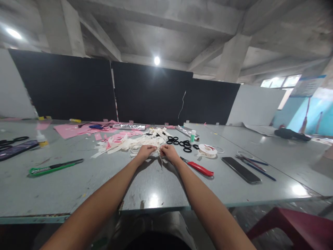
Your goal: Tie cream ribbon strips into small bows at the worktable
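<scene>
A long grey table (pixel 78 187) with a shiny top fills the room from side to side. Behind it stand big black boards (pixel 145 93) and a white board (pixel 255 104). The ceiling is bare grey concrete with thick beams (pixel 231 55). Two round lamps (pixel 156 60) glow up there. A window (pixel 282 82) lets in daylight at the right, beside a light blue wall (pixel 312 118). A dark red plastic stool (pixel 293 225) stands low at the right.

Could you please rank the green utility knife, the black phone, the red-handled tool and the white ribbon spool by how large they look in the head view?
1. Green utility knife, longest.
2. Black phone, shorter than the knife but wider.
3. Red-handled tool, near the right hand.
4. White ribbon spool, smallest.
The knife-phone order is unsure.
</scene>
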The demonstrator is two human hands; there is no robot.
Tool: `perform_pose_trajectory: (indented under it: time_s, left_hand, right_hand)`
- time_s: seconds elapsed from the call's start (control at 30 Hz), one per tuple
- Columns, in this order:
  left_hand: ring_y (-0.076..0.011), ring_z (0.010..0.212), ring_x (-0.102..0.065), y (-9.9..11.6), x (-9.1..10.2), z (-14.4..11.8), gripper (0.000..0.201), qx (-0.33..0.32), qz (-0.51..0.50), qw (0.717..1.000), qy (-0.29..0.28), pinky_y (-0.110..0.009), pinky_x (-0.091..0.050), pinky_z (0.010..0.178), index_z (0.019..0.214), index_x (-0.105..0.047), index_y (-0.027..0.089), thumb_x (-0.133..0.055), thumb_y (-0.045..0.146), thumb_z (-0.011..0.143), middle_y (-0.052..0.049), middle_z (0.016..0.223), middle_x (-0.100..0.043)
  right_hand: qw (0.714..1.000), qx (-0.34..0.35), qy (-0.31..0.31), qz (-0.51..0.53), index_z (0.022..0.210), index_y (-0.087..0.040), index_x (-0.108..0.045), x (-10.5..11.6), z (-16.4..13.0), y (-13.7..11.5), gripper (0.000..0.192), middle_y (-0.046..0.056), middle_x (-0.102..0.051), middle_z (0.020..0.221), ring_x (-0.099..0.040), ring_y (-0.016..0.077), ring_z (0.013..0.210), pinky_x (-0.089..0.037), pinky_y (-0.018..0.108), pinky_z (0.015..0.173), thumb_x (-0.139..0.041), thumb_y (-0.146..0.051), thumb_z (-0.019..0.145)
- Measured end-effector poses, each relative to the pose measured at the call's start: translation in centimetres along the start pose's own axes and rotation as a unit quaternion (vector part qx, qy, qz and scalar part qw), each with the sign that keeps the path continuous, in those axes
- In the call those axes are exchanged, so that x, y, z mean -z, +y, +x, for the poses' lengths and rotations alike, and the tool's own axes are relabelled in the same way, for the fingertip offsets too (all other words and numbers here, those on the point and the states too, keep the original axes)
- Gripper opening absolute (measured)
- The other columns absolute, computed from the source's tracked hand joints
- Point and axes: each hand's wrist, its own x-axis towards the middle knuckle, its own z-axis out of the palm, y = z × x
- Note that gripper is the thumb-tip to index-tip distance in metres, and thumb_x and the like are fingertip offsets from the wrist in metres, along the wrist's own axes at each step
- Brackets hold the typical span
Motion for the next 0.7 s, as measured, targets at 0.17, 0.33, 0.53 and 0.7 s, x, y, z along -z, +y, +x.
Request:
perform_pose_trajectory:
  time_s: [0.17, 0.33, 0.53, 0.7]
  left_hand:
    - [-0.0162, 0.067, -0.054, -0.2, -0.1, 0.2, 0.030, -0.006, -0.022, 1.000, 0.005, -0.027, -0.040, 0.069, 0.075, -0.069, 0.014, -0.060, 0.041, 0.065, -0.002, 0.069, -0.065]
    - [-0.0154, 0.065, -0.052, -0.8, 0.0, 0.6, 0.026, -0.016, -0.030, 0.999, 0.000, -0.028, -0.041, 0.067, 0.072, -0.066, 0.015, -0.058, 0.038, 0.065, -0.002, 0.068, -0.063]
    - [-0.0136, 0.059, -0.050, -1.3, 0.0, 1.0, 0.026, -0.006, -0.095, 0.995, 0.003, -0.026, -0.041, 0.059, 0.070, -0.060, 0.016, -0.060, 0.041, 0.064, -0.001, 0.062, -0.058]
    - [-0.0136, 0.062, -0.053, -0.8, -0.2, 0.7, 0.038, -0.009, -0.147, 0.989, -0.012, -0.024, -0.042, 0.058, 0.084, -0.063, 0.014, -0.064, 0.046, 0.063, -0.004, 0.074, -0.064]
  right_hand:
    - [1.000, -0.003, 0.009, 0.012, 0.067, -0.016, -0.053, 0.0, 0.1, 0.1, 0.013, -0.003, -0.052, 0.059, -0.047, 0.0084, 0.050, -0.042, 0.020, 0.052, -0.055, -0.029, 0.071]
    - [1.000, -0.003, 0.009, 0.024, 0.066, -0.016, -0.054, 0.0, 0.1, 0.1, 0.014, -0.002, -0.053, 0.057, -0.047, 0.0084, 0.049, -0.041, 0.019, 0.049, -0.057, -0.029, 0.069]
    - [0.997, -0.007, 0.020, 0.078, 0.069, -0.016, -0.055, 0.2, -0.1, -0.3, 0.019, -0.001, -0.055, 0.060, -0.050, 0.0098, 0.054, -0.046, 0.022, 0.053, -0.061, -0.034, 0.068]
    - [0.989, -0.010, 0.033, 0.142, 0.071, -0.015, -0.059, 0.4, -0.2, -0.5, 0.021, 0.000, -0.057, 0.066, -0.054, 0.0099, 0.057, -0.048, 0.022, 0.054, -0.066, -0.034, 0.065]
